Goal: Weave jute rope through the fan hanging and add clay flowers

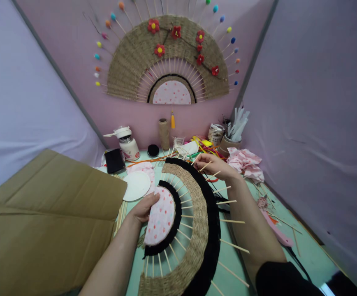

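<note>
My left hand [144, 209] grips the woven fan [201, 213] by its polka-dot core [163, 213], ten o'clock; my right hand [207, 163] is at the outer black band [214, 213], one o'clock, closure I cannot tell.

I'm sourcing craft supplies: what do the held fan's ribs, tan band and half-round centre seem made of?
Ribs: probably bamboo or wood, matte; pale, thin sticks.
Tan band: likely straw or paper cord, dull; ropy woven texture.
Half-round centre: perhaps printed fabric, or paper; matte, red spots, no gloss.
</note>
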`<control>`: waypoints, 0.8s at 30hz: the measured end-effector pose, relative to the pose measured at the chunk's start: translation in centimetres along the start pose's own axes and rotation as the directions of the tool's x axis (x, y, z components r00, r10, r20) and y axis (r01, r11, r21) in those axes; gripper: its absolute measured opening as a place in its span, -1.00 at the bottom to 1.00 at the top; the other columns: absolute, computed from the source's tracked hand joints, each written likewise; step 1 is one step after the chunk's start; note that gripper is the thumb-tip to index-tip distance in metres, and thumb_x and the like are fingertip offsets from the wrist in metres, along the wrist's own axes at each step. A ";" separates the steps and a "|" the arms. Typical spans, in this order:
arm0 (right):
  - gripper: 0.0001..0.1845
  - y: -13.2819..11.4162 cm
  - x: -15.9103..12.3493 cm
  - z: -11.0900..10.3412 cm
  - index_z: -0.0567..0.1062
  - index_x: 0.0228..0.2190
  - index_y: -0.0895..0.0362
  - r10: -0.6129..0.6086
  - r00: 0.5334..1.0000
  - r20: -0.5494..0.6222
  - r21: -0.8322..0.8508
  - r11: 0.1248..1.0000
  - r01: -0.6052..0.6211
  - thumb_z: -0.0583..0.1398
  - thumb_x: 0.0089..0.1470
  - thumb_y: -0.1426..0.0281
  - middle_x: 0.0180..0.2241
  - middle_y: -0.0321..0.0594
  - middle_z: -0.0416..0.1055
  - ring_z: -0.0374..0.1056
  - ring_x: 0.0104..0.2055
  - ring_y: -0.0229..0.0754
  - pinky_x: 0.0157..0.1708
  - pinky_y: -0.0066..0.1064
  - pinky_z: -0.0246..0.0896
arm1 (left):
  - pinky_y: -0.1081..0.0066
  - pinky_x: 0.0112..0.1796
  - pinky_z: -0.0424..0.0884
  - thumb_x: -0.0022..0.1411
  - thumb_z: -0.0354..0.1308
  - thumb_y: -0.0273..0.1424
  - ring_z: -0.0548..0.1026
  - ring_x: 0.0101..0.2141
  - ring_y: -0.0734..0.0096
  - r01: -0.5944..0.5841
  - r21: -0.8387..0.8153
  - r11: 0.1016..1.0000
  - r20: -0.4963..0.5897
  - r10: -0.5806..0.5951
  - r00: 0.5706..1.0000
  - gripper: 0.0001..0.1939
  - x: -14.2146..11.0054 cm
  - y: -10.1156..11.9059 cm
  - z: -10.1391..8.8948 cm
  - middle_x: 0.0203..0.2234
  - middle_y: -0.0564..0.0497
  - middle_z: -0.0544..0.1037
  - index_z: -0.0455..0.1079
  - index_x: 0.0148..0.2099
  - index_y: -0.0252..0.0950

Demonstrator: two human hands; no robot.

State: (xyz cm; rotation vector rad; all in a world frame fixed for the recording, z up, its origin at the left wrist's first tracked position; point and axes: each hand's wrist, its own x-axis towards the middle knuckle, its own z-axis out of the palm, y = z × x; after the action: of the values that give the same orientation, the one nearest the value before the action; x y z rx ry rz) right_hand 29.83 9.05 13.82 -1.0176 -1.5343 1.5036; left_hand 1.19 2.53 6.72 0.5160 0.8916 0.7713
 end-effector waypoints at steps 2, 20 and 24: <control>-0.69 0.2 0.2 0.0 0.32 -0.42 0.13 -0.002 0.999 -0.032 0.012 1.000 0.002 0.26 -0.09 0.19 -0.56 -0.42 0.28 0.12 -0.59 -0.40 -0.57 -0.52 -0.02 | 0.36 -0.39 0.49 0.07 0.26 -0.48 0.57 -0.50 0.25 0.006 0.023 1.000 -0.002 -0.006 1.000 -0.88 0.0 -0.1 -0.1 -0.49 -0.16 0.60 0.43 -0.32 -0.43; -0.74 0.7 1.0 -1.3 0.42 -0.37 0.14 -0.271 0.895 -0.355 -0.014 0.959 0.285 0.30 -0.16 0.32 -0.54 -0.40 0.29 0.09 -0.56 -0.39 -0.56 -0.49 -0.07 | 0.42 -0.37 0.46 -0.12 0.40 -0.26 0.57 -0.46 0.32 0.075 0.112 0.991 0.260 -0.102 0.960 -0.62 0.8 -1.2 0.6 -0.44 -0.14 0.61 0.47 -0.31 -0.42; -0.73 0.6 0.9 -1.1 0.42 -0.38 0.14 -0.244 0.900 -0.360 0.027 0.962 0.272 0.31 -0.17 0.30 -0.55 -0.42 0.28 0.07 -0.58 -0.41 -0.59 -0.50 -0.09 | 0.43 -0.37 0.45 -0.14 0.41 -0.26 0.57 -0.45 0.33 0.093 0.124 0.988 0.278 -0.125 0.953 -0.60 0.9 -1.3 0.4 -0.44 -0.15 0.61 0.48 -0.29 -0.44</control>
State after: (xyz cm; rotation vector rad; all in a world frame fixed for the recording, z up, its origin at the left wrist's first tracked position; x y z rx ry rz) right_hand 30.53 10.35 13.28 -0.9378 -1.2858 1.1152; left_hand 2.40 2.37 5.59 0.6515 0.6894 0.5323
